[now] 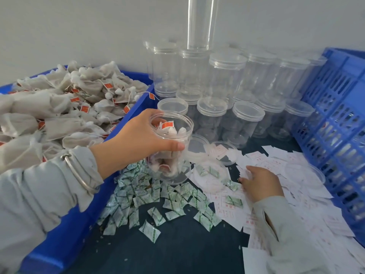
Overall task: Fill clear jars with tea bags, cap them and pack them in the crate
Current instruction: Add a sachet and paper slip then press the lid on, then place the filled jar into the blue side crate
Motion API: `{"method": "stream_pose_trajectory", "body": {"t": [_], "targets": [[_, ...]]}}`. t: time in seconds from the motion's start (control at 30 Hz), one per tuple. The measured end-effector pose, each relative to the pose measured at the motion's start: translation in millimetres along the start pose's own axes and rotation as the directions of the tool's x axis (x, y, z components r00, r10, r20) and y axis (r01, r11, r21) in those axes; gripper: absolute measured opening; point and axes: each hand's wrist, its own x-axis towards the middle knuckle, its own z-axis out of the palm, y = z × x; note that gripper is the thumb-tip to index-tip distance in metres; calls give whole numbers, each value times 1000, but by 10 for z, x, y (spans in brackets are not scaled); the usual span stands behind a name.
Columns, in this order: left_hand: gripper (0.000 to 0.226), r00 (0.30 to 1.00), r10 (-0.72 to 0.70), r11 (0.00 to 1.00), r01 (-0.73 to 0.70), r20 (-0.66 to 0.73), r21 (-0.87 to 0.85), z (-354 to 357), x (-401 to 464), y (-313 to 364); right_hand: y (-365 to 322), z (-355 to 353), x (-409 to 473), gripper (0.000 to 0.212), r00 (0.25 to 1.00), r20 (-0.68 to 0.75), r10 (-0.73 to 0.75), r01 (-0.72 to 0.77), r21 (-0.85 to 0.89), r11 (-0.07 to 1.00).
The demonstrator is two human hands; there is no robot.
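My left hand (136, 141) grips an open clear jar (171, 167) by its rim, thumb on the front and fingers on the far side. The jar stands on the dark table and holds several tea bags with red tags. A blue bin (65, 230) at the left is heaped with tea bags (59, 107). My right hand (260, 182) rests palm down on white paper slips (276, 161), fingers spread toward a loose clear lid (209, 175). Capped empty jars (245, 123) stand stacked at the back. The blue slatted crate (335, 123) stands at the right.
Green-and-white desiccant sachets (158, 196) are scattered on the table in front of the jar. More loose lids (225, 153) lie among the slips. A tall column of stacked jars (201, 22) rises against the wall. Bare dark table (177, 252) shows near me.
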Motion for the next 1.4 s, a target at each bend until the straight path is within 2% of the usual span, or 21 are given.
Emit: {"method": "stream_pose_trajectory", "body": {"t": [0.13, 0.33, 0.47, 0.57, 0.7, 0.77, 0.83, 0.9, 0.93, 0.97, 1.03, 1.07, 1.1, 1.13, 1.27, 1.4], "targets": [[112, 1000, 5, 1000, -5, 13, 19, -8, -8, -3, -6, -20, -42, 43, 1000, -17, -3, 5, 76, 997], [114, 1000, 15, 998, -16, 23, 62, 0, 1, -12, -56, -14, -105, 45, 991, -130, -34, 51, 134, 990], [107, 999, 23, 995, -27, 41, 95, 11, 7, -24, -113, -88, -155, 34, 947, -316, -64, 166, 308, 937], [102, 996, 40, 992, -48, 74, 120, 18, 5, -31, -245, -194, -234, 30, 907, -421, 9, 257, 570, 781], [106, 991, 65, 987, -82, 121, 138, 22, -13, -32, -534, -380, -380, 36, 892, -452, 8, 395, 789, 471], [105, 986, 81, 984, -102, 145, 145, 20, -29, -34, -685, -467, -432, 37, 901, -431, -53, 426, 854, 299], [103, 980, 92, 982, -119, 179, 148, 19, -52, -30, -851, -547, -490, 40, 901, -396, -175, 417, 904, 99], [104, 970, 104, 977, -140, 218, 158, 21, -68, -22, -1025, -599, -547, 39, 859, -406, -311, 433, 901, 21], [104, 966, 109, 975, -149, 233, 163, 23, -73, -17, -1106, -610, -573, 38, 827, -422, -371, 468, 883, 40], [103, 963, 112, 975, -154, 244, 161, 24, -77, -11, -1179, -604, -593, 39, 784, -453, -424, 541, 834, 108], [101, 961, 122, 975, -163, 250, 151, 28, -90, 0, -1287, -553, -619, 41, 647, -522, -555, 744, 590, 312], [100, 960, 130, 974, -171, 249, 150, 30, -98, 5, -1327, -512, -626, 41, 582, -528, -618, 810, 447, 381], [99, 959, 137, 972, -179, 248, 153, 33, -105, 9, -1354, -472, -627, 42, 551, -508, -662, 834, 346, 429], [98, 958, 145, 970, -187, 246, 155, 34, -108, 13, -1376, -443, -631, 43, 561, -465, -684, 828, 300, 474], [93, 956, 169, 962, -212, 240, 169, 44, -114, 12, -1437, -421, -672, 47, 709, -274, -649, 704, 248, 665], [91, 948, 179, 961, -226, 262, 162, 45, -112, 7, -1489, -480, -716, 41, 765, -103, -636, 644, 135, 753]]}}
